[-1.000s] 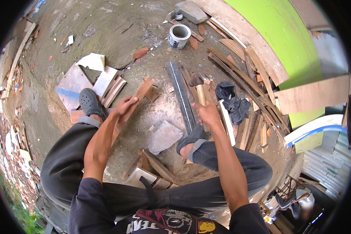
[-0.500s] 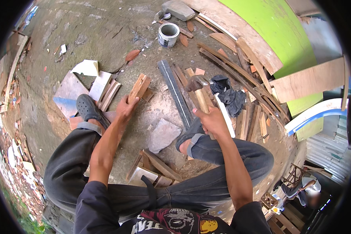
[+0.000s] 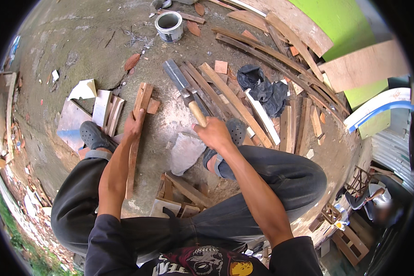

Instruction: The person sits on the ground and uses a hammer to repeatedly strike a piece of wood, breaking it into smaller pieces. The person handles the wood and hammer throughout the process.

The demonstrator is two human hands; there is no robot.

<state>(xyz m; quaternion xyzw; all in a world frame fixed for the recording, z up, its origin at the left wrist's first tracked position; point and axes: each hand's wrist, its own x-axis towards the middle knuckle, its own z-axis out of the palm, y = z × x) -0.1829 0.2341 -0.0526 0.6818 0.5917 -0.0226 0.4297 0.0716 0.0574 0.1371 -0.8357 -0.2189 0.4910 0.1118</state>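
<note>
My left hand [image 3: 134, 125] grips a long thin wooden strip [image 3: 138, 124] that stands on the concrete ground between my knees. My right hand [image 3: 213, 133] holds the pale wooden handle of a cleaver-like chopping blade [image 3: 177, 78], whose flat grey blade points away from me over the ground. A flat grey stone slab [image 3: 185, 152] lies just below the right hand, between my feet. I squat, with both feet in dark sandals.
Several wood strips and planks [image 3: 244, 103] lie to the right, with a black cloth [image 3: 262, 89] on them. A white paint can [image 3: 169, 25] stands far ahead. Boards and a white scrap [image 3: 96, 103] lie left. Green panel [image 3: 354, 27] at right. A person sits at lower right.
My right hand took the chopping blade by its handle and drew it nearer. My left hand shifted the wooden strip from lying flat to a more upright hold.
</note>
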